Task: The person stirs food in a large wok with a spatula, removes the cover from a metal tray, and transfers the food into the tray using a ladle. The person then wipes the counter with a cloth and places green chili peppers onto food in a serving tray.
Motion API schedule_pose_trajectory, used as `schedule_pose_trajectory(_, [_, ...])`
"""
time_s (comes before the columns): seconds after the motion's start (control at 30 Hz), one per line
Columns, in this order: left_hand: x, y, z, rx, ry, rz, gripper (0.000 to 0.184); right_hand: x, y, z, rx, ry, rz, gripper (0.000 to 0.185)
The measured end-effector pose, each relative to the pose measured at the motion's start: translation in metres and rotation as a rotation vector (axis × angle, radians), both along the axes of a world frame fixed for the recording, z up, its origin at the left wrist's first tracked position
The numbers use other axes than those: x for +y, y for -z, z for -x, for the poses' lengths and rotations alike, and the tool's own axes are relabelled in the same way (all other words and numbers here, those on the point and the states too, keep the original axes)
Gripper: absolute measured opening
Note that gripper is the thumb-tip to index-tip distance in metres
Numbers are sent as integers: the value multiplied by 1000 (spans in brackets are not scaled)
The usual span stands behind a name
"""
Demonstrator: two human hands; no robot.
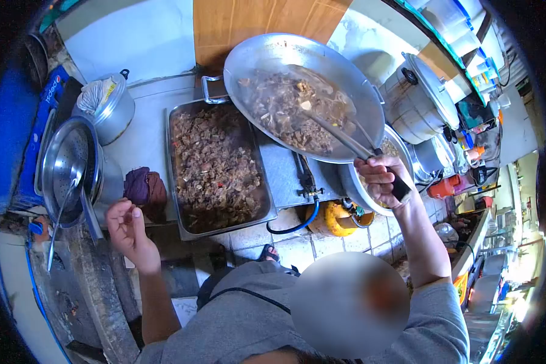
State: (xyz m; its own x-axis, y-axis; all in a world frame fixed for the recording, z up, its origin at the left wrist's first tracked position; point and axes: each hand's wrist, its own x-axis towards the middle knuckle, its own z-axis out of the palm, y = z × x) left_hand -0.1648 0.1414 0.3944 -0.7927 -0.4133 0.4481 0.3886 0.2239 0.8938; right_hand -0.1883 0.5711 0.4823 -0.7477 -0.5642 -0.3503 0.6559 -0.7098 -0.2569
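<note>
My right hand (382,179) is wrapped round the black grip of a long-handled metal cooking utensil (340,134). The utensil's far end dips into chopped, brownish food in a large, steaming wok (239,57), and the food hides its head. A second, thinner handle (363,134) leans near it on the wok's right side. My left hand (130,233) hangs with loosely bent fingers and thumb apart, holding nothing. Close to it lies a dark purple cloth (144,187). Between my hands, a rectangular metal tray (267,206) holds chopped cooked meat with a few red bits.
On the left stand a metal colander (54,145) with a spoon (67,206) and a lidded pot (118,115). A white bowl (359,193) sits under the wok's right edge. A big lidded pot (406,103) is at the right. A blue hose (294,227) hangs below the counter.
</note>
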Motion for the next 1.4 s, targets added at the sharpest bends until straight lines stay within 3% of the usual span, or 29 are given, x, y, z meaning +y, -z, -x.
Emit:
schedule_pose_trajectory(0.73, [58, -18, -82, 35, -274, 183, 14, 82, -63, -34, -60, -95, -79, 19])
schedule_pose_trajectory(1.4, [-28, -17, -102, 106, -229, 81, 15, -28, -131, -119, -49, -47, -98, 25])
